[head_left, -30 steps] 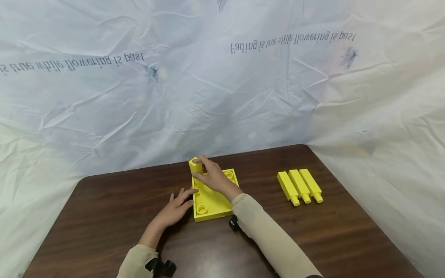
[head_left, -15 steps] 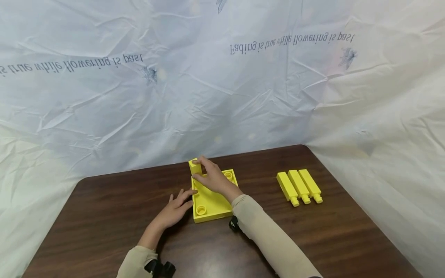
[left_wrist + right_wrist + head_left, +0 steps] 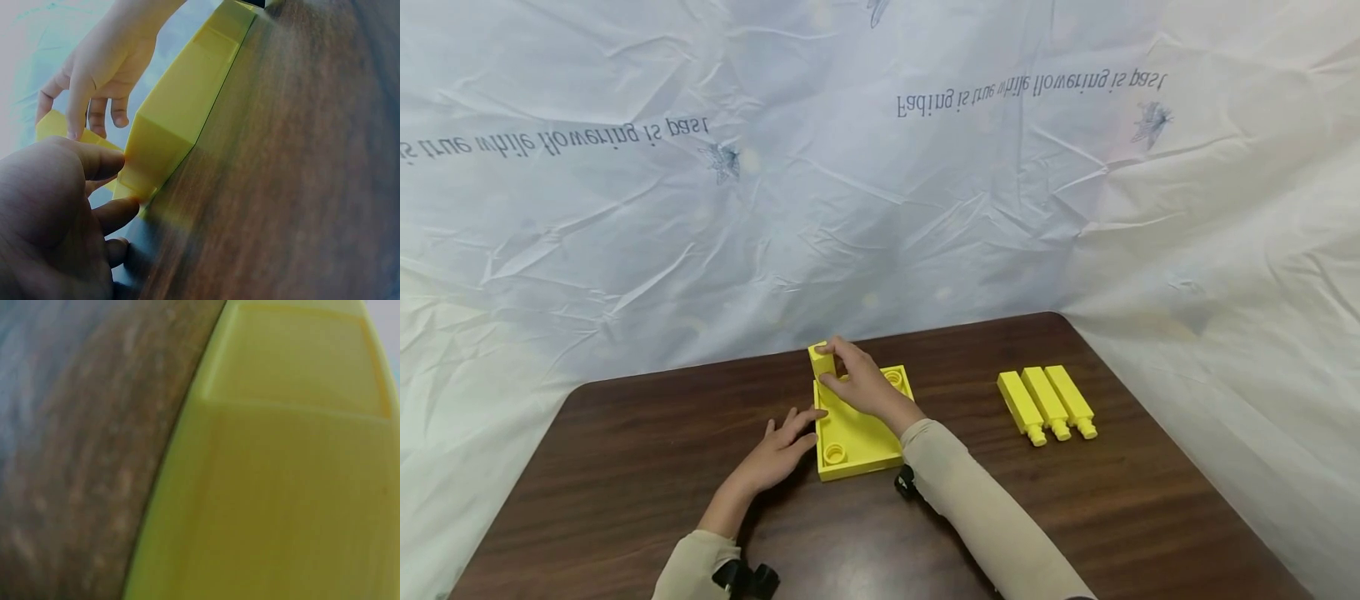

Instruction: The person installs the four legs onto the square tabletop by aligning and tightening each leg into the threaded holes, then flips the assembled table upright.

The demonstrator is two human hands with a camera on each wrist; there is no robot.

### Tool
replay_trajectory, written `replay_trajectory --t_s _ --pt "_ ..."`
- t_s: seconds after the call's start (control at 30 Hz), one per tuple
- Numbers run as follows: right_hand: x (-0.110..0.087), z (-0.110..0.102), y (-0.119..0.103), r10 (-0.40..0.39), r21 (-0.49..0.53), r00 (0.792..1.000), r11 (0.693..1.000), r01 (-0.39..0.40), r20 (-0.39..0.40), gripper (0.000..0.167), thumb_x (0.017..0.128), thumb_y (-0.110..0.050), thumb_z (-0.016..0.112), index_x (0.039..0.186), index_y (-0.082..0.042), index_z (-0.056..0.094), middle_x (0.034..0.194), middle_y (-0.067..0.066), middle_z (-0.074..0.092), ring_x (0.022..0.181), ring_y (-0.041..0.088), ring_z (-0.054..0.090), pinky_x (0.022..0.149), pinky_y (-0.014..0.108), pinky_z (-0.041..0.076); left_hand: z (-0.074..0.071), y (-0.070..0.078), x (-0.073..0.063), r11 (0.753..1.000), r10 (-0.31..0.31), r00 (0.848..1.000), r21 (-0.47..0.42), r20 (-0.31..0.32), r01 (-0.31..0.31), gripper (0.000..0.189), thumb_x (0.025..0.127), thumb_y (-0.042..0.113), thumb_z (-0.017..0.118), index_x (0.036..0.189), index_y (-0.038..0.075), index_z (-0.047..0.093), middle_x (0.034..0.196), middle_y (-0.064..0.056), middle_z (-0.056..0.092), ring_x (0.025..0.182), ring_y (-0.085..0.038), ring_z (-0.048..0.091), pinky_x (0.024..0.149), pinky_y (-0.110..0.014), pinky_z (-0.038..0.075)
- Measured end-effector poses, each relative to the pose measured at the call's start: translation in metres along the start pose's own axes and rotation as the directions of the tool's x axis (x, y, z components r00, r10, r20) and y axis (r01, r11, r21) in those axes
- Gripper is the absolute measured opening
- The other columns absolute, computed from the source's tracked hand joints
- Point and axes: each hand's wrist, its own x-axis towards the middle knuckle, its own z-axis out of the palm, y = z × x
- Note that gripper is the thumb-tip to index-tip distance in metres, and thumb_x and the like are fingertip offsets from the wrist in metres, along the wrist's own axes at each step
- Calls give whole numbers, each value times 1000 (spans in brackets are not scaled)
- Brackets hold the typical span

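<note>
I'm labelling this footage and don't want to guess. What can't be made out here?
Head view: whether the gripped yellow post is fully seated; the right hand screens its lower end.
Head view: the near right corner of the yellow tray, behind the right sleeve.
Right wrist view: fine detail on the yellow surface, blurred.

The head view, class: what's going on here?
A person's right hand grips a roughly upright yellow post at the far left corner of a yellow base, while the left hand touches the base's left side. Round sockets show at two other corners. Three more yellow posts lie side by side on the brown table, to the base's right.
</note>
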Motion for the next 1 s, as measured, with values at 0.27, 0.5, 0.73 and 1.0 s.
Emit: replay_trajectory --t_s 0.27,0.5,0.73,1.0 --pt "1 1 -1 7 -12 1000 1000 -7 -10 20 107 -12 66 125 -11 58 145 10 59 117 26 62 93 42 57 0 -1 -1 1000 1 1000 0 -2 -1 49 116 29 44 164 17 41 173 -15 23 162 -40 2 123 -65 -15" --pt "0 0 -2 8 -17 1000 1000 -8 -18 19 107 -12 66 124 -12 59 145 9 59 124 24 60 89 39 59 0 -1 0 1000 4 1000 -2 -2 -4 49 116 31 44 164 17 40 173 -15 23 162 -40 2 123 -64 -15" --pt "-1 0 -2 21 -1 1000 1000 -21 -10 22 107 -11 65 128 -12 59 144 9 58 116 23 63 88 29 58 0 -1 -1 1000 6 1000 -7 2 -6 49 116 30 44 164 17 41 173 -15 23 162 -40 1 123 -65 -16" --pt "-1 1 0 5 -21 1000 1000 -6 -22 27 105 -13 68 130 -11 59 132 11 61 106 27 65 89 37 59 0 0 -1 1000 11 1000 -10 5 -11 49 116 28 44 164 16 40 173 -16 24 161 -41 2 123 -65 -16"
